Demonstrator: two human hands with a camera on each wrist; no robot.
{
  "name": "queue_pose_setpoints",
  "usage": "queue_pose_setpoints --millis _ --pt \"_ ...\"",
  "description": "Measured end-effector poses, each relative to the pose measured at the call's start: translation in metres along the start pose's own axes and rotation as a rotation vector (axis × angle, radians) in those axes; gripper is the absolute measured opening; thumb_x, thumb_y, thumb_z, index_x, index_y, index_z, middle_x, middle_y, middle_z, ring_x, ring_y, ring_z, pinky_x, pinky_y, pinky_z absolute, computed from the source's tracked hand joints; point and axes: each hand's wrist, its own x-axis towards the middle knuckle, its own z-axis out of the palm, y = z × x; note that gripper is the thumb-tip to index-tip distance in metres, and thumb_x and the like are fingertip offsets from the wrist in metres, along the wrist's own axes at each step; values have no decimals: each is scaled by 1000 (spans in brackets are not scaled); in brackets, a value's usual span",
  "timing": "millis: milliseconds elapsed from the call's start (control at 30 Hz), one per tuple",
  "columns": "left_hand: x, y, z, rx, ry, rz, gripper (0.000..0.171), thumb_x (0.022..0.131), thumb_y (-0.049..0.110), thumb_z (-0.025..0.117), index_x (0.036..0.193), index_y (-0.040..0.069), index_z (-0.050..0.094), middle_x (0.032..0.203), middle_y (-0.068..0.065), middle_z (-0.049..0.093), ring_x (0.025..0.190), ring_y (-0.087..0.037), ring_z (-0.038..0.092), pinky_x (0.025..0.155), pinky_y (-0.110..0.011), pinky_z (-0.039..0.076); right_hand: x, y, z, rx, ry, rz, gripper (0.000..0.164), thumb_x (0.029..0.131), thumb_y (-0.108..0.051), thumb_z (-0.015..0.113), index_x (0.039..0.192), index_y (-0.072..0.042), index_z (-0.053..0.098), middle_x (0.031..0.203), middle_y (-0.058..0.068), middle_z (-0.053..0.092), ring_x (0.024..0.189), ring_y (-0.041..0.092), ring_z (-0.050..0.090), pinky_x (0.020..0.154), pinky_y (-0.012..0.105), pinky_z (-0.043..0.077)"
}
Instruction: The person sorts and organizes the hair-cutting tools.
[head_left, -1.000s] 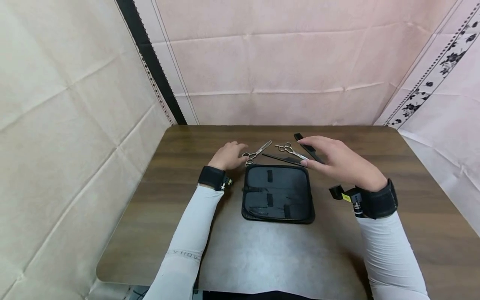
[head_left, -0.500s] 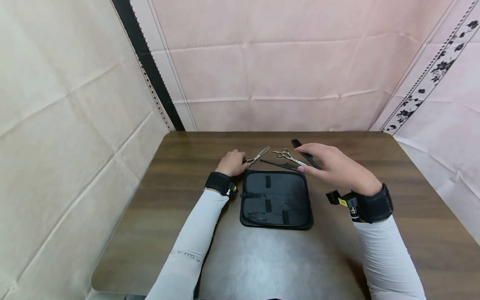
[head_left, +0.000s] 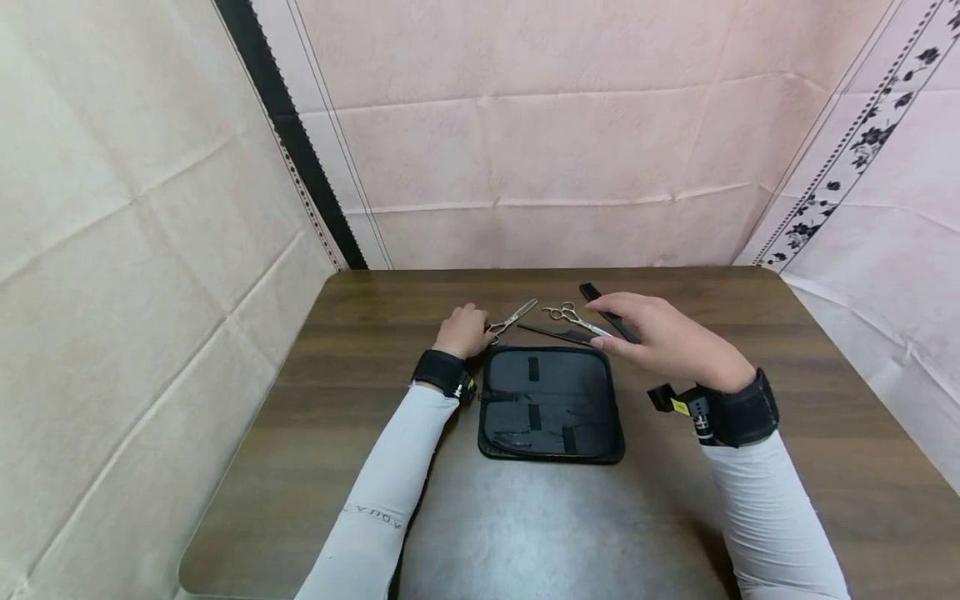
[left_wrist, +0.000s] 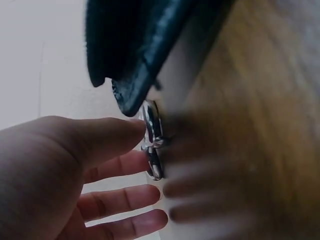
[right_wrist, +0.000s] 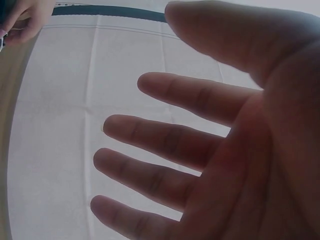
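Observation:
My left hand (head_left: 462,331) is at the finger rings of the silver thinning scissors (head_left: 517,315), which lie left of the other tools. In the left wrist view, thumb and index finger pinch the rings (left_wrist: 152,125), while the other fingers reach out loosely. Held over the tools with spread fingers, my right hand (head_left: 660,337) has nothing in its grasp; its palm (right_wrist: 235,165) shows in the right wrist view. Beneath and beside it are silver scissors (head_left: 573,315), a black comb (head_left: 555,335) and a wider black comb (head_left: 617,321), partly hidden by that hand.
A black zip case (head_left: 551,400) with elastic loops lies unfolded in front of the tools, its near part over a grey mat (head_left: 525,525). The wooden table (head_left: 300,467) ends at a pale cloth wall (head_left: 585,167) behind; another hangs at left.
The left hand has moved right onto the rings of the thinning scissors and closed its thumb and finger there. The right hand stays nearly in place. The head view has tilted slightly up.

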Motion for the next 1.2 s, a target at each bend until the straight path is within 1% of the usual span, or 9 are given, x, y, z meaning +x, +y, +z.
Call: queue_pose_setpoints --millis 200,367,633,833,933,1033,1200 --pt "1 -2 3 40 27 -1 24 100 34 71 105 11 71 108 -10 62 103 -30 60 83 -45 55 -2 -1 -1 -1 6 -3 51 104 -30 65 147 -6 55 148 15 59 137 34 56 110 56 46" --pt "-1 -2 1 47 31 -12 21 99 30 71 105 10 71 108 -10 63 104 -31 61 83 -45 56 -1 1 0 -6 -9 8 52 104 -33 64 147 -6 55 149 15 58 139 35 54 112 57 44" --pt "-1 -5 1 60 -12 -40 23 99 27 71 114 10 72 120 -12 63 112 -32 60 88 -47 56 1 4 4 22 -26 16 53 104 -34 64 147 -5 55 148 14 59 139 34 54 113 57 44" --pt "-1 -9 -2 70 -50 -70 18 96 27 73 103 10 74 118 -10 62 108 -30 58 87 -46 56 3 6 7 32 -40 22 53 103 -33 66 147 -4 55 147 14 60 138 35 54 112 56 44" --pt "-5 -12 -6 72 -75 -77 20 95 27 74 101 9 74 115 -10 61 106 -29 57 88 -46 55 1 7 7 30 -44 25 52 103 -32 66 146 -3 56 146 16 60 137 36 55 111 58 45" --pt "-11 -16 -10 73 -98 -89 20 94 26 75 103 8 74 114 -11 61 103 -29 57 88 -46 54 -2 11 8 21 -55 34 51 103 -32 66 144 -3 58 144 17 62 134 37 57 109 58 47" --pt "-22 -26 -14 103 -114 -104 20 92 22 76 105 7 74 115 -12 62 100 -29 59 86 -47 55 -10 23 19 22 -80 58 49 102 -30 68 142 -4 60 140 14 65 128 33 62 105 55 50"
